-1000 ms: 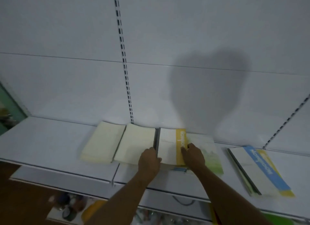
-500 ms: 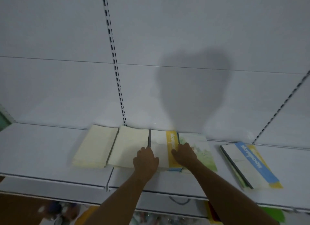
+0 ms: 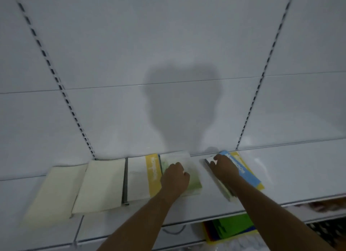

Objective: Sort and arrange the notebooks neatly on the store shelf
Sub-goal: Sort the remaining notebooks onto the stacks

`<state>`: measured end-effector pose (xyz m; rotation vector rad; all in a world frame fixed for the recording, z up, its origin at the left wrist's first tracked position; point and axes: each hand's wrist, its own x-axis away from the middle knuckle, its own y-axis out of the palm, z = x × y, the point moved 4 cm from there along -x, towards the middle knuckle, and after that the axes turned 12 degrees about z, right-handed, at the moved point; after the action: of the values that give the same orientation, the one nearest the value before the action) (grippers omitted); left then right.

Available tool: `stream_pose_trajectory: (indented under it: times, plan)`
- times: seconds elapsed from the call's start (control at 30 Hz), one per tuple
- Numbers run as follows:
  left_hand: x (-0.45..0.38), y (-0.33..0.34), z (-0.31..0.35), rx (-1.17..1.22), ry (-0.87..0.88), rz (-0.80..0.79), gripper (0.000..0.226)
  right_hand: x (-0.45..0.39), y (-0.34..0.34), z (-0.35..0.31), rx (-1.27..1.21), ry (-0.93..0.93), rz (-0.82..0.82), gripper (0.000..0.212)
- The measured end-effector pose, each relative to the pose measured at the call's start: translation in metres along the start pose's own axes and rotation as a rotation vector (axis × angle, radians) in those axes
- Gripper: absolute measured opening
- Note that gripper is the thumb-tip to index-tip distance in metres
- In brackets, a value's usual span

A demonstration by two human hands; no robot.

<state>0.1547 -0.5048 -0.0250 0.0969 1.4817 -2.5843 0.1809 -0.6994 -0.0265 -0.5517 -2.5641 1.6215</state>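
Note:
Flat on the white shelf (image 3: 280, 175) lie two cream notebooks (image 3: 56, 190) (image 3: 101, 185) at the left. To their right come a white notebook with a yellow band (image 3: 142, 177), then a green-and-white notebook (image 3: 195, 185). My left hand (image 3: 174, 177) presses on the green-and-white notebook's cover, hiding much of it. Further right, a small stack of notebooks with blue and yellow bands (image 3: 247, 175) lies skewed. My right hand (image 3: 223, 168) rests on this stack, its fingers curled over the far left corner.
White back panels with slotted uprights (image 3: 74, 119) (image 3: 262, 78) rise behind the shelf. A shelf below holds green and yellow folders (image 3: 232, 230) at the right. Bare shelf surface stretches right of the stack.
Both hands left the yellow-banded notebook and moved right: the left onto the green-and-white notebook, the right onto the blue-banded stack. The camera view shifted right as well.

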Motion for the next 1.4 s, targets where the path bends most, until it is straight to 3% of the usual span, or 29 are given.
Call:
stream_pose_trajectory:
  times: [0.17,0.33,0.57,0.73,0.9,1.1,1.2,1.3,1.4]
  plan:
    - [0.012,0.049,0.064,0.057,0.076,-0.106,0.033,-0.006,-0.023,0.093,0.096,0.126,0.016,0.040]
    - [0.024,0.090,0.104,0.103,0.047,-0.207,0.037,-0.007,-0.024,0.149,0.225,0.141,-0.043,0.051]
    - [0.034,0.127,0.122,0.219,-0.098,-0.295,0.038,-0.013,-0.011,0.162,0.274,0.082,-0.047,0.064]
    - [0.035,0.140,0.117,0.206,-0.202,-0.261,0.061,-0.007,-0.011,0.160,0.327,0.005,-0.007,0.060]
    - [0.036,0.149,0.107,0.221,-0.265,-0.289,0.061,0.008,-0.013,0.157,0.356,0.000,0.044,0.046]
    - [0.041,0.144,0.094,0.263,-0.194,-0.305,0.041,0.016,-0.019,0.169,0.190,0.267,0.083,0.048]
    - [0.043,0.129,0.087,0.244,-0.085,-0.250,0.024,0.020,-0.013,0.156,0.099,0.284,0.040,0.047]
    - [0.041,0.103,0.082,0.265,0.005,-0.175,0.020,0.020,-0.007,0.128,-0.078,0.317,0.102,0.037]
    - [0.030,0.070,0.065,0.319,-0.004,-0.103,0.016,0.015,-0.003,0.087,-0.231,0.309,0.153,0.031]
